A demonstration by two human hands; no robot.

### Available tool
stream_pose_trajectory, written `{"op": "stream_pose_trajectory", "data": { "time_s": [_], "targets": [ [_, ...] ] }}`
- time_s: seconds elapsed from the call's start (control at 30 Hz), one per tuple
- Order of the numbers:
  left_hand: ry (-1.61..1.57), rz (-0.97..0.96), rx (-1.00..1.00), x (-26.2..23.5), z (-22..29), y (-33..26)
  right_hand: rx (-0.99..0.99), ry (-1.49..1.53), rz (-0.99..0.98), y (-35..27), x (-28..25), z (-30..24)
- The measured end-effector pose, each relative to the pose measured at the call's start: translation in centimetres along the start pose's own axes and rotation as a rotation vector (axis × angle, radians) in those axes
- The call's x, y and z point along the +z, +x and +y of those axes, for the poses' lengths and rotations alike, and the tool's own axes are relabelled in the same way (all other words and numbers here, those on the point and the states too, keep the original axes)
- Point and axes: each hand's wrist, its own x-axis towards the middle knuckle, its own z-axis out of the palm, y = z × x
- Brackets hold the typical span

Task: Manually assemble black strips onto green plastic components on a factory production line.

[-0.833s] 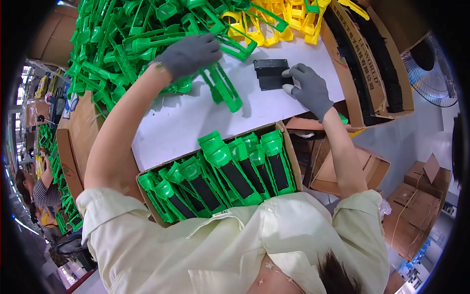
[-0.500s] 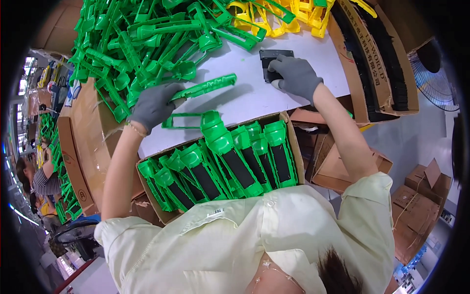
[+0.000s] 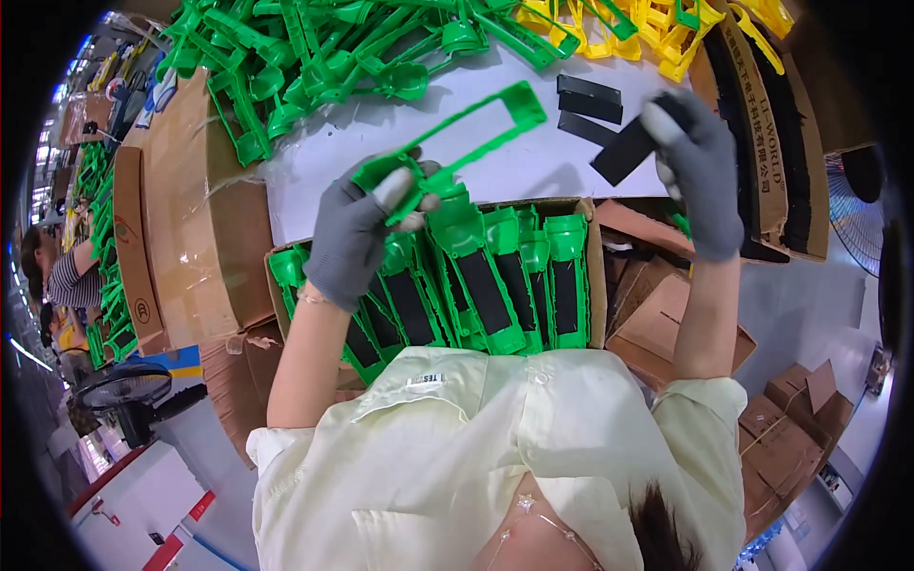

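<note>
My left hand, in a grey glove, grips the cupped end of a green plastic frame; its long open slot points up and to the right. Between the thumb and fingers of my gloved right hand is a flat black rectangular strip, tilted, apart from the frame. More black strips lie on the white tabletop just left of it. Below both hands stands a cardboard box of green frames fitted with black strips, packed upright side by side.
A heap of green frames covers the far left of the table, with yellow frames at the far right. A carton with black strips stands on the right. Another carton is at left, near a black fan. A person sits farther left.
My right hand has lifted a black strip off the table and moved right and nearer. My left hand has moved right with the green frame, turning it so its slot faces up.
</note>
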Motion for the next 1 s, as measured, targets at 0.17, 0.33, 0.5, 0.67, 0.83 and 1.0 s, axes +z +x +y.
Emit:
{"op": "stream_pose_trajectory", "data": {
  "time_s": [0.17,0.33,0.5,0.67,0.83,1.0],
  "targets": [
    [-0.104,-0.105,-0.042,2.9,-0.9,-1.9,0.001,0.226,-0.105,-4.4,3.6,-0.8],
    [-0.093,-0.133,-0.083,4.1,-1.1,-2.4,-0.105,-0.013,-0.156,-4.9,4.7,-0.1],
    [-0.115,-0.148,-0.115,4.6,-1.2,-2.7,-0.271,-0.246,-0.144,-5.1,4.8,0.0],
    [-0.078,-0.028,-0.182,6.1,-1.5,-3.7,-0.244,-0.249,-0.140,-5.8,5.6,1.0],
    [-0.028,-0.065,-0.212,6.2,-1.4,-3.5,-0.237,-0.257,-0.097,-6.8,5.7,1.2],
    [-0.046,-0.081,-0.215,6.1,-1.5,-3.5,-0.236,-0.246,-0.130,-6.9,5.5,0.7]
  ]
}}
